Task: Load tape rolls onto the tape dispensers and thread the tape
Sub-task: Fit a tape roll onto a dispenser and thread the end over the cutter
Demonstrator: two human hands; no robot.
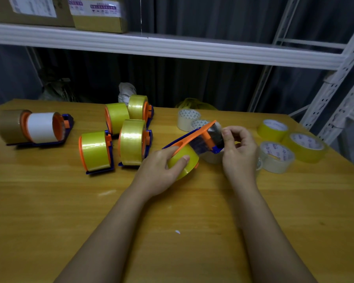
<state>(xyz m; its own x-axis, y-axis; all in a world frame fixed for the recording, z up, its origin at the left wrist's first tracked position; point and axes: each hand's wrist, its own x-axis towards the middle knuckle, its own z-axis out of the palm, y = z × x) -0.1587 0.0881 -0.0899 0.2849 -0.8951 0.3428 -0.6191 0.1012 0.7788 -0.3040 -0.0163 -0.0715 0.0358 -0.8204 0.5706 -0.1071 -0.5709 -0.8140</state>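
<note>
Left hand [164, 166] wrapped around a yellow translucent tape roll [184, 160] seated in an orange-and-blue plastic tape dispenser [198, 135], thumb across the roll's face, fingers curled behind. Right hand [238, 148] raised at the dispenser's far end, thumb and forefinger pinching what looks like the free strip of clear tape [211, 137] drawn over the front. Exact contact of fingertips with the strip too blurred to settle.

Held tilted above the wooden table [172, 201], long axis running from lower left up to the right, orange side plate uppermost, blue front end pointing at the right hand. Roll end nearer the left hand, cutter end nearer the right. Probably mid-threading: next pull likely along that same axis, toward the right, with the left steadying the roll.

Further out to the left, four loaded dispensers with yellow rolls [114, 139] standing close together, and a fifth with a white roll [42, 129] beside a brown roll [9, 125] well apart. To the right, loose yellow and clear rolls [290, 146] flat on the table; two pale rolls [187, 119] just behind the held dispenser.
</note>
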